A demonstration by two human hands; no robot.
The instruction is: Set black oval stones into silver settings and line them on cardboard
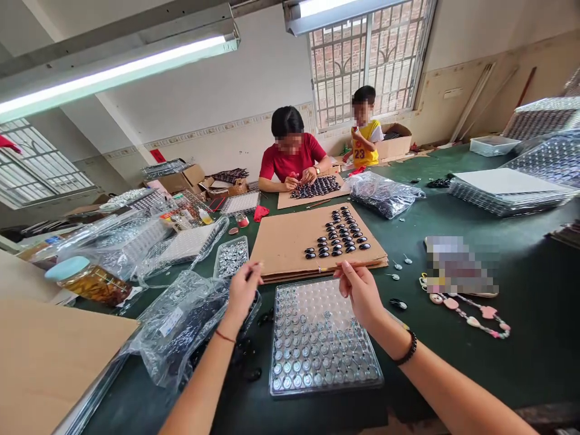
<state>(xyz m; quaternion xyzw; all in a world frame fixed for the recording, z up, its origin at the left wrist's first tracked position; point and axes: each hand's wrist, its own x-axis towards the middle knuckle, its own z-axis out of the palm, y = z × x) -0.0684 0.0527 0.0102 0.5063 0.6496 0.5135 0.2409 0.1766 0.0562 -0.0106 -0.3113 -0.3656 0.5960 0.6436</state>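
Blister tray [324, 344] just below right hand [362, 293]

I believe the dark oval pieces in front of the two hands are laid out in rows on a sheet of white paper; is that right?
Not quite: the head view shows the dark oval pieces in rows on a brown cardboard sheet, not white paper, just beyond both hands.

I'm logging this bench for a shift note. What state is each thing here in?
left hand: raised, fingers pinched, contents unclear
right hand: raised at cardboard edge, fingers curled
blister tray: flat, most pockets filled with silver pieces
cardboard sheet: flat, dark oval pieces in rows
plastic bag: crumpled, lying open
jar: on its side, lidded
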